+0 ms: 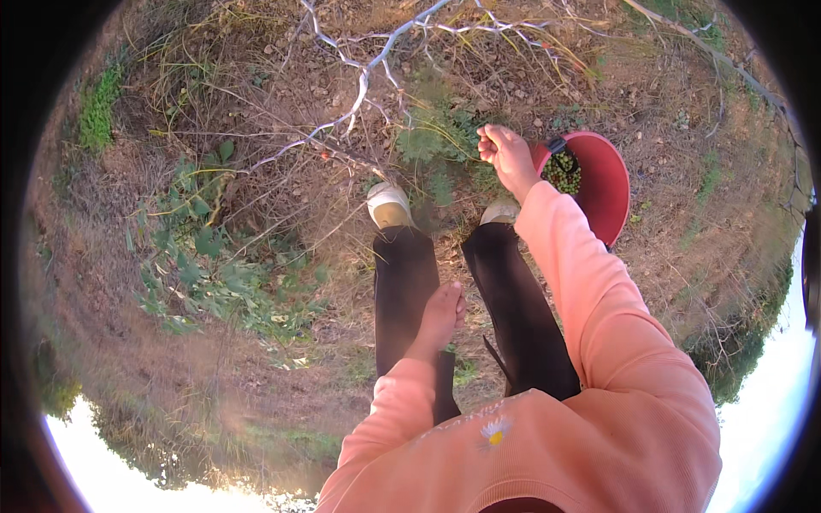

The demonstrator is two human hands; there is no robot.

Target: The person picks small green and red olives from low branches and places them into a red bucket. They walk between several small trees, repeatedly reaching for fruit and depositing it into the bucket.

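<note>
My right hand (507,154) is stretched forward with its fingers curled in. Nothing is visible between them, though the palm is hidden. It is just left of a red bucket (612,183), which leans to one side on the ground. Small green round fruits (562,172) lie inside the bucket, partly hidden by its near rim. My left hand (442,314) is closed in a fist above my left leg, near the gap between my legs. No object shows in it. Feathery green leaves (442,134) grow on the ground left of my right hand.
A bare, pale forked branch (362,86) crosses ahead of my feet. Another branch (725,58) arches at the upper right. Broad-leaved green shoots (218,269) spread to the left. Dry soil with twigs and grass (308,359) surrounds my light shoes (388,199).
</note>
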